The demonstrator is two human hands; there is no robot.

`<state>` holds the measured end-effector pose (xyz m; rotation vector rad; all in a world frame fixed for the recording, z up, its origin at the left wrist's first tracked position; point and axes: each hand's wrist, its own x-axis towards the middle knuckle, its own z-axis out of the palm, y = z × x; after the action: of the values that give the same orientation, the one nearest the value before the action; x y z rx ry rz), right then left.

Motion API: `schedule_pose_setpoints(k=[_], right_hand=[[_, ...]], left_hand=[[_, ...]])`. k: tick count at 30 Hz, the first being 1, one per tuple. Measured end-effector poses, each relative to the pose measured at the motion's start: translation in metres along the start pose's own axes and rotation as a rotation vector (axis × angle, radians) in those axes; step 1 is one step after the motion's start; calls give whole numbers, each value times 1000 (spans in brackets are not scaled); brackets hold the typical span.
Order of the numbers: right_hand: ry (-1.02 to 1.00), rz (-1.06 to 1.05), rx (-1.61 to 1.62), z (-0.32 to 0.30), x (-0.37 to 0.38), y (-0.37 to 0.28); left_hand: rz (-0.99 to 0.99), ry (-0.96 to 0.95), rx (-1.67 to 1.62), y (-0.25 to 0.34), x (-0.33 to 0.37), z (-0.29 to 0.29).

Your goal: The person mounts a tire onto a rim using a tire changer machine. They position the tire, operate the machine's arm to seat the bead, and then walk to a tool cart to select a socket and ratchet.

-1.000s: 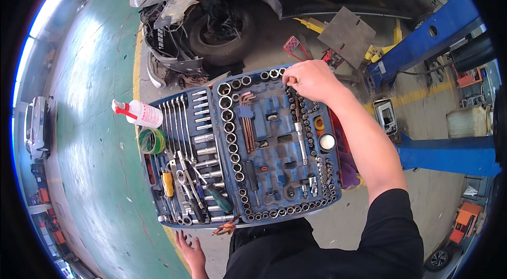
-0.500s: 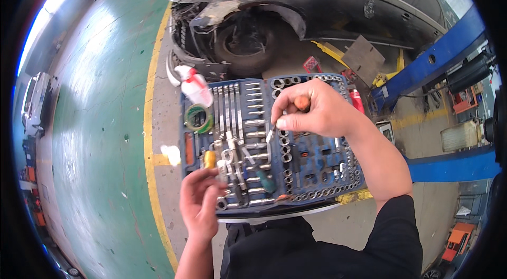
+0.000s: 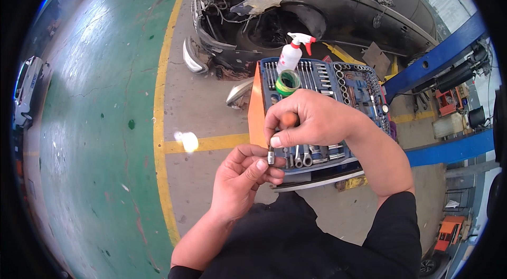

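Note:
My right hand (image 3: 317, 115) is closed round a driver with an orange handle (image 3: 289, 119), whose shaft points down toward my left hand (image 3: 237, 181). At the lower end of the shaft is a small silver socket (image 3: 271, 157). The thumb and fingers of my left hand close about this socket. Beyond my hands lies an open blue tool case (image 3: 338, 164) with rows of sockets and wrenches. Two ratcheting combination wrenches (image 3: 303, 158) show just below my right wrist. My right hand and forearm hide part of the case.
A white spray bottle (image 3: 291, 56) with a red trigger and a green tape roll (image 3: 288, 82) stand on the case's far left. The case rests on an orange-sided cart (image 3: 256, 112). Behind is a dusty, stripped car (image 3: 338, 20); a blue lift arm (image 3: 438, 57) is at right.
Both hands have come together in front of the case, the driver moving down to meet my left hand, which has left the wrenches. My view has shifted left, so the case appears farther right.

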<state>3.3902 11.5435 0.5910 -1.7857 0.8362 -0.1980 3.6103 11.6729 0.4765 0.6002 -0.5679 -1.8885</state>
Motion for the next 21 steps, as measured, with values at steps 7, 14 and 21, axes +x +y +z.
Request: schedule_pose_setpoints(k=[7, 14, 21], right_hand=[[-10, 35, -88, 41, 35, -43], [0, 67, -123, 56, 40, -57], [249, 34, -142, 82, 17, -22]], left_hand=[[-10, -52, -63, 39, -33, -40], [-40, -66, -73, 50, -39, -51], [-83, 21, 245, 34, -23, -64]])
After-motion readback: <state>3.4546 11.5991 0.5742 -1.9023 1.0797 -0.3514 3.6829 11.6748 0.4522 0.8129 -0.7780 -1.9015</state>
